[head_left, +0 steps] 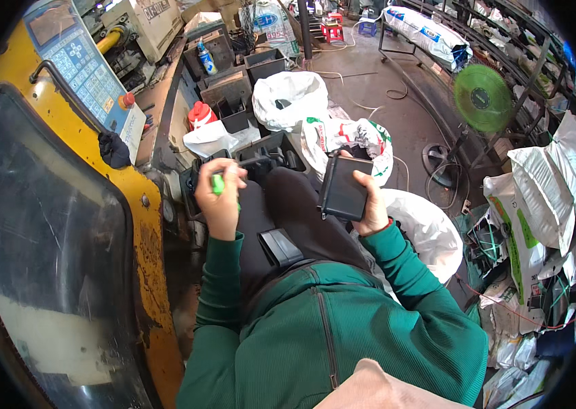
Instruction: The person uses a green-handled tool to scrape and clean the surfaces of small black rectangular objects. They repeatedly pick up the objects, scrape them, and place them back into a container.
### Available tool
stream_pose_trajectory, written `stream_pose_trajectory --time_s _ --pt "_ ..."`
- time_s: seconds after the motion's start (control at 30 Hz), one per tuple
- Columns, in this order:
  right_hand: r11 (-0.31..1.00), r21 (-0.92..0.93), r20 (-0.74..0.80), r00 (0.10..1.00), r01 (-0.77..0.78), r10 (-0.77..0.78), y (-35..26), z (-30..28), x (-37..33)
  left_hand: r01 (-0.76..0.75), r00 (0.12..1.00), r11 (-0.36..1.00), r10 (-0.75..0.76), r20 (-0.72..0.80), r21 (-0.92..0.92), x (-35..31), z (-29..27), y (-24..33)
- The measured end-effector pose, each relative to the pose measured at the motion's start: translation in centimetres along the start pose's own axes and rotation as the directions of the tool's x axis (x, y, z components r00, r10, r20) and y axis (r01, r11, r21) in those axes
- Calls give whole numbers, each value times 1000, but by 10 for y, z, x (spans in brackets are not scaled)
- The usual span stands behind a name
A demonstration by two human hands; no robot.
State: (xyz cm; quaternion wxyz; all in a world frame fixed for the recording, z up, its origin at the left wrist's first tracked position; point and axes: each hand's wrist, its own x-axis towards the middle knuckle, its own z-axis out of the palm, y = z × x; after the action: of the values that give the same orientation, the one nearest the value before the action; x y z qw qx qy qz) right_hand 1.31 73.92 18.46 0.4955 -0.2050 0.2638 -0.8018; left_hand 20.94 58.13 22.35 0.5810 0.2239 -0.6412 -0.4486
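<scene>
My right hand (374, 206) grips a flat, rectangular black plastic part (346, 185) by its right side, thumb on top, held above my right thigh. My left hand (218, 204) is raised over my left knee, its fingers closed around a tool with a bright green handle (218, 183); its working end cannot be made out clearly. The two hands are apart. Across my lap lies another black plastic piece (279, 247). Just beyond my knees, a dark bin (289, 144) holds several black parts, partly hidden by my left hand and legs.
On the left stands a yellow-framed machine (139, 255) with a control panel (83, 75). Open white sacks (289, 95) stand ahead, another white sack (431, 232) at my right. A green fan (482, 99) and stacked bags (540, 198) are farther right.
</scene>
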Motion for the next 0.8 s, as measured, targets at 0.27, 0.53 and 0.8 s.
stream_pose_trajectory --time_s 0.27,0.53,0.8 --pt "982 182 -123 990 -38 61 2 -25 24 -611 721 723 676 -151 321 76 28 24" --pt "996 76 -175 984 46 -32 -9 -32 48 -243 965 634 84 247 734 209 95 -105" --pt "997 -2 -233 969 -84 81 -9 -26 23 -401 632 872 42 774 281 10 41 -27"
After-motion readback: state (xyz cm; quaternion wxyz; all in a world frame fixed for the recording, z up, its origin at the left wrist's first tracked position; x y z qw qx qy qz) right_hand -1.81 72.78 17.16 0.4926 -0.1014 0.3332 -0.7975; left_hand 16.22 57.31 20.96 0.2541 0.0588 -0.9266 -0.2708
